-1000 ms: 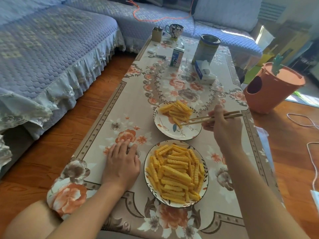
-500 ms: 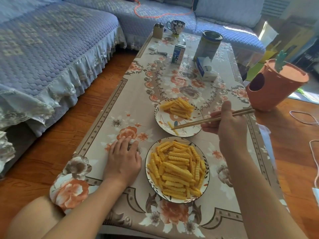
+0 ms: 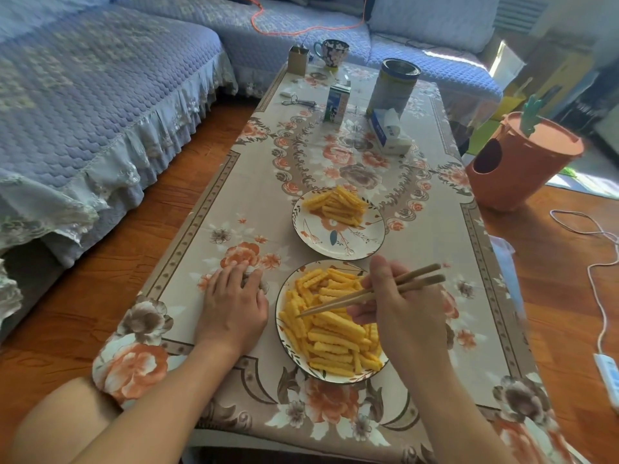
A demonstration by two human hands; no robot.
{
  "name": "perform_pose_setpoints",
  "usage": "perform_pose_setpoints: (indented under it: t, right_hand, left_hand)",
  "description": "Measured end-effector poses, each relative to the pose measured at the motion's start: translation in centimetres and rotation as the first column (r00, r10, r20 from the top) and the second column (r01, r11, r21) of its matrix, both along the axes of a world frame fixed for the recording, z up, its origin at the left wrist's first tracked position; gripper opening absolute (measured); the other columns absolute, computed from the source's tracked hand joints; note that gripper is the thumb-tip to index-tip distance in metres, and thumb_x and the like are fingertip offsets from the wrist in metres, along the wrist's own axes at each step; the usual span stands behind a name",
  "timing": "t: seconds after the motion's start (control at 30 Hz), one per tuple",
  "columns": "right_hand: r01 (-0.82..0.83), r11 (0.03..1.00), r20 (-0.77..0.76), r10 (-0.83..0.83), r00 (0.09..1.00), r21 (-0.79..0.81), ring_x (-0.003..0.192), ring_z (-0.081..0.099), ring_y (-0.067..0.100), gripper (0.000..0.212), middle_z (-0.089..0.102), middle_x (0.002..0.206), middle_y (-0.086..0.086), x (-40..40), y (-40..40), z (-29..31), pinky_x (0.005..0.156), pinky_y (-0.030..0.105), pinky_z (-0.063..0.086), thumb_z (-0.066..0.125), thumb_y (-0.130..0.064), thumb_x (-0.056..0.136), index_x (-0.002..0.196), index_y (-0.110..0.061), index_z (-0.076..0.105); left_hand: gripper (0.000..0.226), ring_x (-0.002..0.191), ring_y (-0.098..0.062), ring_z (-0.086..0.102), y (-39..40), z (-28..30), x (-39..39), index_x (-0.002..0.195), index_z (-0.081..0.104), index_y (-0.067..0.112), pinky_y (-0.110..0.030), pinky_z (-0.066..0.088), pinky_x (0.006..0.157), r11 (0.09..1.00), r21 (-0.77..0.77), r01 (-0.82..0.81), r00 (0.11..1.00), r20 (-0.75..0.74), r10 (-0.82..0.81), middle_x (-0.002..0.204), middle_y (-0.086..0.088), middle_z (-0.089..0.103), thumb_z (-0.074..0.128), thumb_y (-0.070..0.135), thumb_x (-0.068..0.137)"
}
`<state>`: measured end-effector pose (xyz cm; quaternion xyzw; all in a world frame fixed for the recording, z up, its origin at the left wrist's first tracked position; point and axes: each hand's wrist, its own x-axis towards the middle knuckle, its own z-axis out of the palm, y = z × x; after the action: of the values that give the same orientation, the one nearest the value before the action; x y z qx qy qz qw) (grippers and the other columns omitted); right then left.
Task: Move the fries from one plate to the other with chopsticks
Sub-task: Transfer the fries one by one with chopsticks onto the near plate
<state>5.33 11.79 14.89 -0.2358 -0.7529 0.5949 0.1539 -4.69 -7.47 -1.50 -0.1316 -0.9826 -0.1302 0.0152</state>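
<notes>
Nearest you, the near plate [image 3: 284, 339] is heaped with fries [image 3: 331, 333], so most of the job is left, by my reckoning. Your right hand [image 3: 402, 313] grips the chopsticks [image 3: 365, 294] over it, wrist above the plate's right side, sticks slanting down to the left with their tips at the pile; whether they have a fry pinched yet I cannot tell, as the tips blur into the heap. Your left hand [image 3: 234, 306] lies flat on the cloth [image 3: 234, 202] just left of that plate, fingers straight, holding nothing. Beyond, the far plate [image 3: 338, 242] carries a small stack on its far half, the near half bare: a modest share delivered. Past it stand a carton [image 3: 337, 105], tissues [image 3: 388, 130] and a can [image 3: 393, 85].
</notes>
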Motion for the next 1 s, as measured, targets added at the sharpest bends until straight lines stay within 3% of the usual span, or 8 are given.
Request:
perform_pose_setpoints:
  t: [0.17, 0.27, 0.4, 0.6, 0.7, 1.0]
  right_hand:
    - [0.063, 0.998, -0.127, -0.062, 0.990, 0.000, 0.049, 0.070, 0.030, 0.035, 0.068, 0.057, 0.014, -0.3, 1.3, 1.9, 0.048, 0.038, 0.060, 0.055, -0.027, 0.104, 0.078, -0.006, 0.068]
    - [0.126, 0.990, -0.209, -0.112, 0.972, 0.057, 0.053, 0.071, 0.030, 0.033, 0.070, 0.062, 0.013, -2.5, 3.3, 1.9, 0.053, 0.038, 0.061, 0.055, -0.028, 0.105, 0.082, -0.008, 0.069]
    - [0.187, 0.980, -0.180, -0.171, 0.969, 0.074, 0.060, 0.074, 0.027, 0.033, 0.073, 0.068, 0.011, -7.4, 6.4, -0.9, 0.065, 0.047, 0.065, 0.056, -0.032, 0.105, 0.086, -0.010, 0.073]
    - [0.183, 0.937, -0.244, -0.110, 0.964, 0.299, 0.054, 0.072, 0.017, 0.031, 0.072, 0.063, 0.006, -12.2, 6.9, -3.7, 0.061, 0.048, 0.062, 0.058, -0.027, 0.104, 0.075, -0.027, 0.068]
    - [0.155, 0.922, -0.195, -0.089, 0.977, 0.355, 0.056, 0.072, 0.022, 0.037, 0.071, 0.061, 0.003, -13.1, 7.2, -4.1, 0.063, 0.049, 0.062, 0.057, -0.028, 0.104, 0.069, -0.035, 0.065]
    - [0.172, 0.935, -0.147, -0.132, 0.980, 0.310, 0.051, 0.071, 0.018, 0.035, 0.069, 0.057, 0.002, -12.1, 8.1, -4.2, 0.065, 0.050, 0.063, 0.054, -0.031, 0.105, 0.073, -0.024, 0.066]
  left_hand:
    - [0.051, 0.142, -0.029, 0.039, 0.0, -0.3, 0.0, 0.136, 0.056, 0.022, -0.049, 0.027, 0.122, 1.000, -0.018, 0.006, 1.000, 0.004, -0.005, 0.148, -0.010, 0.051, 0.036, 0.037, 0.092]
    - [0.051, 0.143, -0.030, 0.039, -0.1, -0.5, -0.1, 0.137, 0.056, 0.022, -0.050, 0.028, 0.121, 1.000, -0.019, 0.005, 1.000, 0.007, -0.004, 0.149, -0.010, 0.050, 0.036, 0.037, 0.092]
    - [0.052, 0.142, -0.029, 0.040, -0.1, -0.4, -0.1, 0.137, 0.057, 0.022, -0.049, 0.029, 0.121, 1.000, -0.030, 0.000, 1.000, -0.003, -0.001, 0.148, -0.010, 0.051, 0.035, 0.037, 0.092]
    - [0.052, 0.141, -0.029, 0.041, 0.0, -0.5, -0.2, 0.136, 0.057, 0.023, -0.048, 0.028, 0.121, 1.000, -0.030, -0.002, 1.000, -0.007, 0.002, 0.147, -0.009, 0.052, 0.034, 0.038, 0.092]
    - [0.051, 0.141, -0.028, 0.041, -0.1, -0.5, -0.2, 0.135, 0.058, 0.023, -0.048, 0.029, 0.121, 1.000, -0.019, -0.001, 1.000, -0.003, 0.001, 0.146, -0.009, 0.052, 0.035, 0.037, 0.092]
    - [0.054, 0.142, -0.028, 0.040, -0.1, -0.3, -0.2, 0.135, 0.058, 0.022, -0.049, 0.029, 0.121, 1.000, -0.010, 0.001, 1.000, -0.011, -0.001, 0.148, -0.009, 0.051, 0.032, 0.038, 0.091]
